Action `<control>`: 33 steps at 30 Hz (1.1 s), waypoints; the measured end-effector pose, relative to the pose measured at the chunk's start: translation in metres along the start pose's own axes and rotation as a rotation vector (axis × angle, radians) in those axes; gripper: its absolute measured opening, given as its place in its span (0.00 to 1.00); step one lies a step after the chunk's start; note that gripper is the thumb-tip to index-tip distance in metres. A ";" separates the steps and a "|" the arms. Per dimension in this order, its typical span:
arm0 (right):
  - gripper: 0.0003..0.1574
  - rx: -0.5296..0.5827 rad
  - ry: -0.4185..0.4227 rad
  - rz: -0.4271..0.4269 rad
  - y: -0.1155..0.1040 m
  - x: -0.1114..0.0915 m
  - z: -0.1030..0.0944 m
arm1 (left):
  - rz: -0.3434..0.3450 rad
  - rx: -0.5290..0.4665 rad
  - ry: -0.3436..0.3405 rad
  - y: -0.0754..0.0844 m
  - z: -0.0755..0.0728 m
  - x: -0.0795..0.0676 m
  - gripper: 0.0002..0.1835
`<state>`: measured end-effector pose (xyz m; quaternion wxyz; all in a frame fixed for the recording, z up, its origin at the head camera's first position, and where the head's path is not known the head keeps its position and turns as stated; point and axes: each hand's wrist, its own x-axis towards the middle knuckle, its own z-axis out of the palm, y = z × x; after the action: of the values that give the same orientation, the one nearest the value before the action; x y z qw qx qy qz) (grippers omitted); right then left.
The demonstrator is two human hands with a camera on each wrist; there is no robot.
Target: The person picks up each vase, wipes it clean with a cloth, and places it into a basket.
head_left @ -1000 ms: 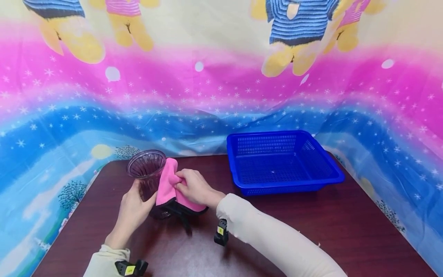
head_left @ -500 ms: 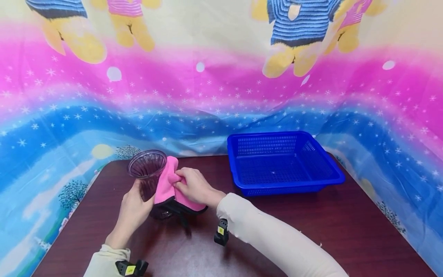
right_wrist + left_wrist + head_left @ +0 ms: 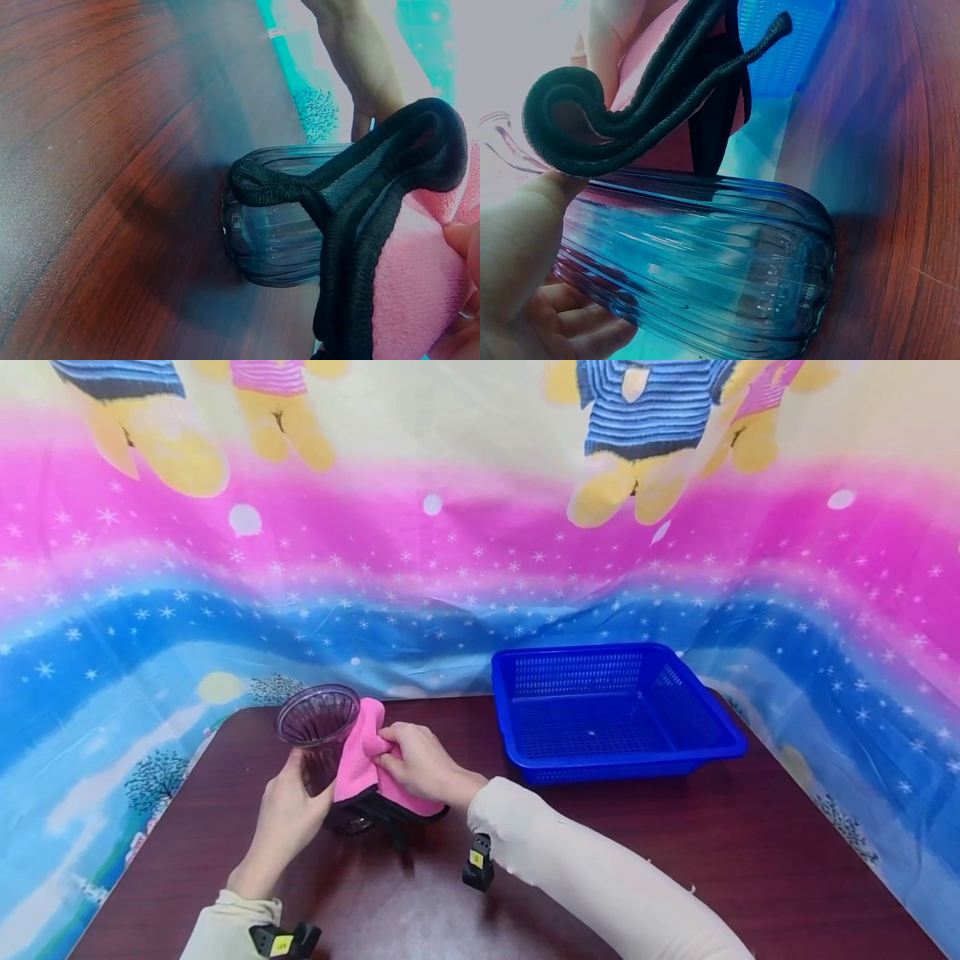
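A clear, purple-tinted ribbed vase (image 3: 318, 718) with a flared rim stands on the left of the table. My left hand (image 3: 288, 818) grips it round the narrow middle, thumb on the near side. In the left wrist view the ribbed body of the vase (image 3: 712, 247) shows below the thumb. My right hand (image 3: 420, 764) pinches a pink cloth (image 3: 360, 760) with black edging and presses it against the right side of the vase. Folds of the cloth (image 3: 412, 277) hang beside the vase's base (image 3: 274, 232) in the right wrist view, the black trim facing the camera.
A blue plastic basket (image 3: 622, 760) with perforated walls stands at the back right of the dark red wooden table (image 3: 637, 843). Behind the table hangs a printed curtain (image 3: 420, 568) with bears and snowflakes.
The right hand and the cloth have shifted very slightly up and left along the vase. The left hand and the vase have stayed in place.
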<state>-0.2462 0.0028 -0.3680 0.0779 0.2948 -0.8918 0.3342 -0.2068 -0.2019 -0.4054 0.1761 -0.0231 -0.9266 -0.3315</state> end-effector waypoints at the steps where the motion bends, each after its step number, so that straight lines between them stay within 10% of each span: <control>1: 0.03 -0.001 -0.001 0.001 0.000 0.000 0.000 | -0.002 0.000 0.001 0.000 0.000 0.000 0.28; 33: 0.04 -0.018 -0.008 0.012 0.001 0.001 0.001 | -0.027 0.005 -0.025 0.003 -0.002 -0.001 0.30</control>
<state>-0.2473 0.0021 -0.3694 0.0752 0.2901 -0.8969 0.3253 -0.2053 -0.2009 -0.4028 0.1603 -0.0144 -0.9297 -0.3314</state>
